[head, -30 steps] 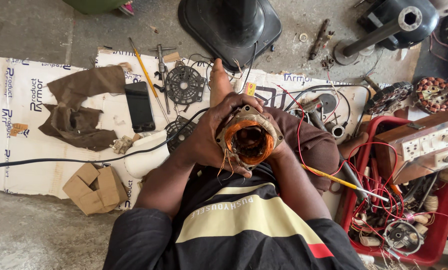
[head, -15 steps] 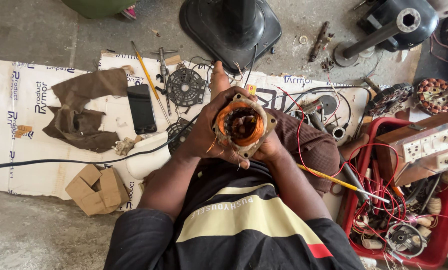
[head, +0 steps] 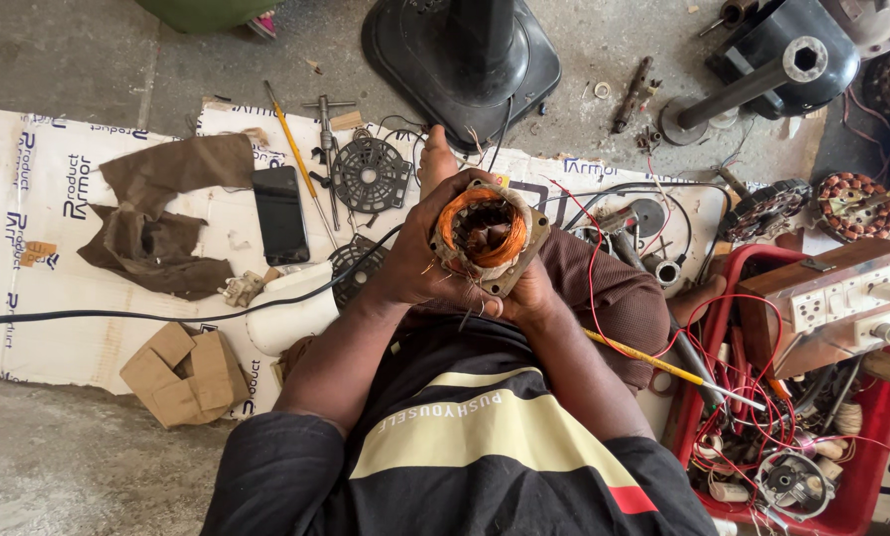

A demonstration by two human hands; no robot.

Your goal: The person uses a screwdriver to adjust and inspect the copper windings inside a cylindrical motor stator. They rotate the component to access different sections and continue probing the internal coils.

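Head view: both hands' fingers clamped on stator (head: 485,233); red crate (head: 867,501) holds wires.

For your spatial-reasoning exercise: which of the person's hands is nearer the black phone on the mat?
Left. The left hand grips the motor stator on the phone's side; the right hand cups the stator's far side.
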